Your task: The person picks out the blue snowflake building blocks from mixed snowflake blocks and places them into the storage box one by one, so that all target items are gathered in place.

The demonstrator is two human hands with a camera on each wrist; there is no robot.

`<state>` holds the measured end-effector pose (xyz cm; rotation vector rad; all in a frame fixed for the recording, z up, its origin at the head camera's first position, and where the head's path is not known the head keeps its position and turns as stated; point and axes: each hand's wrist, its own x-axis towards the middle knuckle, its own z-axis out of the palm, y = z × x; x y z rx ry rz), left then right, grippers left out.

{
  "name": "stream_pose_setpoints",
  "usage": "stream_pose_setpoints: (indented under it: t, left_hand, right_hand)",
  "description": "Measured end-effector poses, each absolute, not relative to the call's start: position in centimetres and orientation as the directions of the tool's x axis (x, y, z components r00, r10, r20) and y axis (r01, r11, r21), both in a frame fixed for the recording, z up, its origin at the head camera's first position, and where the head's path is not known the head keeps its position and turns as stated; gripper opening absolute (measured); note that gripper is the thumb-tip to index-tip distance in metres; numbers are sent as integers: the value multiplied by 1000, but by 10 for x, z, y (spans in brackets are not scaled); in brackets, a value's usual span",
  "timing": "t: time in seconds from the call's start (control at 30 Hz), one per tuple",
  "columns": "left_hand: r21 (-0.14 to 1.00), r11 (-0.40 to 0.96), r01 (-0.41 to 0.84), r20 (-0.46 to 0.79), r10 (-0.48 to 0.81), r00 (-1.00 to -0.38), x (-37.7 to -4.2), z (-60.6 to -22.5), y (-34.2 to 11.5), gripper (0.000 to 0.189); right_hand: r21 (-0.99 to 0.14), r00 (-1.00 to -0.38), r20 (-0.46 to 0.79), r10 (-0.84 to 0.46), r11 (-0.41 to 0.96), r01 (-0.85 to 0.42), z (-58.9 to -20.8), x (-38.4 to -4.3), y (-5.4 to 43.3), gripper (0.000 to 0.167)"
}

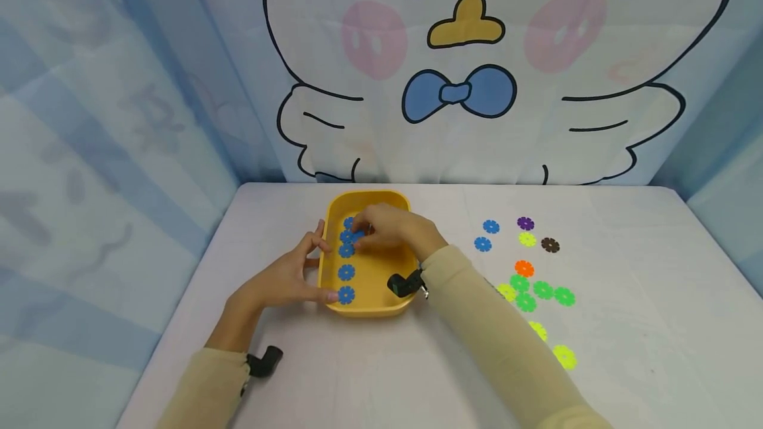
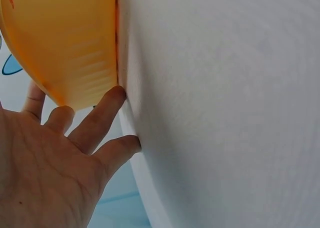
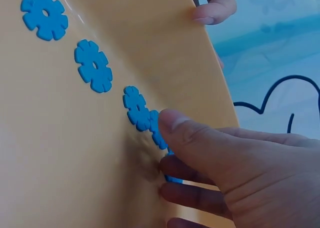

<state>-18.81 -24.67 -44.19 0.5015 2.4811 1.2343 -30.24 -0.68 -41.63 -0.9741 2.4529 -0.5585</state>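
A yellow plastic tray [image 1: 381, 283] stands on the table. Along its left side several blue notched flower discs [image 1: 346, 273] lie in a column. My left hand [image 1: 286, 277] holds the tray's left side, thumb hooked over the rim near the front and fingers spread along the outer wall [image 2: 75, 53]. Inside the tray, my right hand [image 1: 390, 225] pinches a blue flower disc [image 1: 357, 236] between thumb and fingertips, close over the column's far end. The right wrist view shows the thumb [image 3: 175, 122] beside the far discs, partly hiding them.
Right of the tray, loose discs lie on the white table [image 1: 656, 283]: two blue [image 1: 491, 226], a purple [image 1: 526, 223], a brown [image 1: 550, 245], an orange [image 1: 524, 269], several green [image 1: 544, 290] and several yellow [image 1: 564, 357]. My right forearm passes over some. A patterned curtain [image 1: 471, 144] hangs behind.
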Motion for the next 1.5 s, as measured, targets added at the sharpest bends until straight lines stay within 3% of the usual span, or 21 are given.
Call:
stream_pose_setpoints:
  t: [0.7, 1.37, 1.5]
  left_hand:
    - [810, 571, 133, -153, 425, -892, -189, -441, -245, 75]
    - [801, 584, 135, -154, 419, -895, -189, -443, -246, 76]
    - [801, 584, 130, -160, 419, -894, -189, -443, -247, 77]
  right_hand:
    - [-302, -696, -195, -691, 717, -628, -426, -305, -11, 35]
    - [-362, -744, -161, -648, 741, -566, -427, -304, -12, 37]
    - [-356, -706, -169, -688, 711, -607, -427, -304, -12, 40]
